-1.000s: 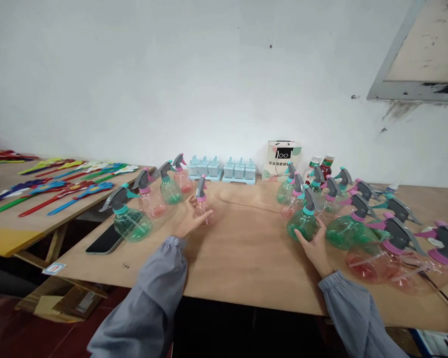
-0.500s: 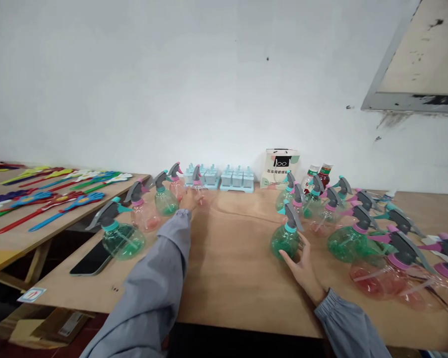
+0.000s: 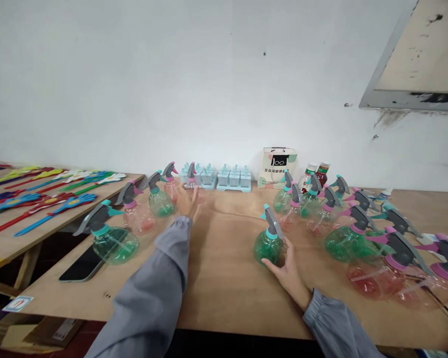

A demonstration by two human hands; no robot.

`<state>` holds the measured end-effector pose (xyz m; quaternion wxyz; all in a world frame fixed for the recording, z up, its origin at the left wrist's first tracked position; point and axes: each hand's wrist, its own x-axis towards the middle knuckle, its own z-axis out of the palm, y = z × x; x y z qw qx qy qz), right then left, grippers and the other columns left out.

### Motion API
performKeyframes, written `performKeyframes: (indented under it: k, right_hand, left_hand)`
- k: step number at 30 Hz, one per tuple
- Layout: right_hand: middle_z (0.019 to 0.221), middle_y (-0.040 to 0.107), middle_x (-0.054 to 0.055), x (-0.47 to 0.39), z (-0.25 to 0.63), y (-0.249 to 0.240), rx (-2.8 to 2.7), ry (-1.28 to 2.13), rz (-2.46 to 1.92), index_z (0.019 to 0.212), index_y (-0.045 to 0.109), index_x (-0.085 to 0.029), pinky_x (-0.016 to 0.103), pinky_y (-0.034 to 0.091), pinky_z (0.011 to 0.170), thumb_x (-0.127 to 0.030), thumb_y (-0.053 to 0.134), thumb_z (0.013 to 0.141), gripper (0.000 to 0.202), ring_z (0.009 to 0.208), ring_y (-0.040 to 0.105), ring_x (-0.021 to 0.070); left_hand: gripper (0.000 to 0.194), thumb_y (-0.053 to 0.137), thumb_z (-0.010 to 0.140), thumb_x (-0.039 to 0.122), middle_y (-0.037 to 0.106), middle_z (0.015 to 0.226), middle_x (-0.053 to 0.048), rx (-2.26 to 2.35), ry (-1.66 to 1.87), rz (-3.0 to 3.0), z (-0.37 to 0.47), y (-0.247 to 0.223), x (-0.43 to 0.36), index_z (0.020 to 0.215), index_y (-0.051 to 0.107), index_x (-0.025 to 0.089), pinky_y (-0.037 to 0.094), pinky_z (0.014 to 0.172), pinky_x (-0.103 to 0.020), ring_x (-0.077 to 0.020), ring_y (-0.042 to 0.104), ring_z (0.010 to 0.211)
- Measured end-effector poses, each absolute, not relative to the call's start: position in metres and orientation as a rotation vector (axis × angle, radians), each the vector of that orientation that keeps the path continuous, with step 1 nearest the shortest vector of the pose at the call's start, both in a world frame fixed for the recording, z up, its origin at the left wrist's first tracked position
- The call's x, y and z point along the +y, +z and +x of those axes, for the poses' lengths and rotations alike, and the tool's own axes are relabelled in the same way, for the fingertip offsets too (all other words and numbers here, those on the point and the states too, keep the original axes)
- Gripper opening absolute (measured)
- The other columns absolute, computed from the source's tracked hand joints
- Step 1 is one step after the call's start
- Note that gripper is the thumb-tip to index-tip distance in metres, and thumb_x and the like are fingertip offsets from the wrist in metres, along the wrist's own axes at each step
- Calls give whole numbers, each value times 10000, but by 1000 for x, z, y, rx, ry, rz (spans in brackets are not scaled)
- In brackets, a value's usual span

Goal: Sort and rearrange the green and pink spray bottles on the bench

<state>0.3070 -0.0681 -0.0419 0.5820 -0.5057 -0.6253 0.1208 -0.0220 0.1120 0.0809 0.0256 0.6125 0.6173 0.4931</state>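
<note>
At right, pinched low between the spread thumb and fingers of the right hand point(image 3: 289, 272), a green-bodied trigger spray bottle point(image 3: 266, 247), upright near the middle of the plywood table point(image 3: 224, 283). At left, beside the left hand point(image 3: 186, 201), a pink-collared trigger spray bottle point(image 3: 191, 171) in front of the ice-pop moulds point(image 3: 234, 178); thumb apart from the fingers, grip on the bottle hidden and impossible to tell. For good handling, probably best to hold the rounded body (thin-walled, by the look of it), squeeze lightly, avoid the trigger and keep the base level. Of writing, on the paper gift bag point(image 3: 277, 170), a spectacles emblem above a line of Chinese characters, too soft to read surely; on the sauce bottle point(image 3: 323, 175), a green-and-white neck band, no legible brand; on the corner sticker point(image 3: 18, 304), a red mark only.
</note>
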Motion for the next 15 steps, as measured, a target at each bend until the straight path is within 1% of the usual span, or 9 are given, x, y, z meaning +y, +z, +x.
performKeyframes:
  k: [2, 3, 5, 6, 8, 9, 12, 13, 15]
  right_hand:
    - [1308, 510, 110, -67, 304, -39, -1473, 247, -1220, 1443, 404, -282, 609, 452, 1087, -531, 775, 777, 802, 1270, 528, 346]
    - [1284, 508, 102, -67, 301, -37, -1483, 240, -1234, 1437, 424, -290, 601, 455, 1084, -534, 775, 777, 786, 1260, 529, 343]
    - [1261, 499, 91, -66, 293, -35, -1506, 249, -1232, 1430, 445, -303, 582, 458, 1084, -536, 774, 778, 767, 1251, 527, 337]
    - [1258, 494, 91, -66, 287, -35, -1513, 258, -1219, 1432, 444, -303, 574, 459, 1083, -538, 778, 774, 774, 1249, 526, 335]
    - [1260, 485, 98, -65, 275, -38, -1513, 264, -1188, 1429, 435, -285, 565, 463, 1077, -551, 793, 754, 809, 1244, 524, 337]
    - [1261, 483, 104, -65, 269, -40, -1510, 262, -1176, 1427, 427, -272, 566, 467, 1069, -566, 801, 738, 837, 1240, 524, 341]
    - [1267, 485, 124, -68, 258, -42, -1551, 260, -1145, 1420, 401, -243, 566, 477, 1049, -622, 803, 705, 903, 1223, 529, 349]
    - [1274, 489, 127, -68, 259, -39, -1584, 263, -1132, 1418, 402, -244, 562, 473, 1054, -626, 786, 725, 880, 1228, 527, 345]
    - [1295, 495, 122, -67, 269, -27, -1621, 240, -1106, 1408, 418, -258, 549, 448, 1083, -593, 713, 816, 742, 1251, 515, 327]
  left_hand:
    - [561, 421, 989, 504, 545, 1304, -196, 1809, 1605, 1896, 3, 74, 81, 1429, 396, 157, 480, 1032, -504, -308, 583, 1195]
    - [578, 473, 954, 539, 566, 1289, -168, 1683, 1591, 1963, 18, 70, 64, 1406, 422, 183, 497, 1021, -466, -283, 606, 1166]
    - [742, 658, 827, 563, 520, 1409, -179, 1143, 1453, 2120, 52, 63, 27, 1428, 417, 201, 440, 1100, -497, -326, 552, 1286]
    - [846, 730, 770, 552, 462, 1491, -181, 1017, 1376, 2111, 69, 60, 9, 1467, 383, 221, 387, 1150, -521, -355, 479, 1376]
    - [990, 819, 692, 503, 387, 1574, -169, 991, 1270, 2013, 101, 58, -18, 1519, 325, 275, 306, 1204, -554, -391, 364, 1469]
    - [1005, 843, 670, 468, 410, 1564, -154, 997, 1273, 1949, 114, 57, -27, 1518, 330, 298, 305, 1205, -555, -399, 371, 1464]
    - [787, 794, 731, 389, 530, 1459, -123, 1022, 1376, 1790, 135, 58, -34, 1435, 450, 325, 357, 1178, -529, -378, 463, 1401]
    - [688, 768, 754, 377, 566, 1416, -122, 1013, 1406, 1755, 136, 58, -31, 1385, 501, 316, 371, 1168, -520, -363, 492, 1377]
    - [560, 746, 761, 370, 609, 1356, -125, 962, 1423, 1687, 131, 59, -23, 1288, 576, 289, 397, 1142, -515, -337, 553, 1313]
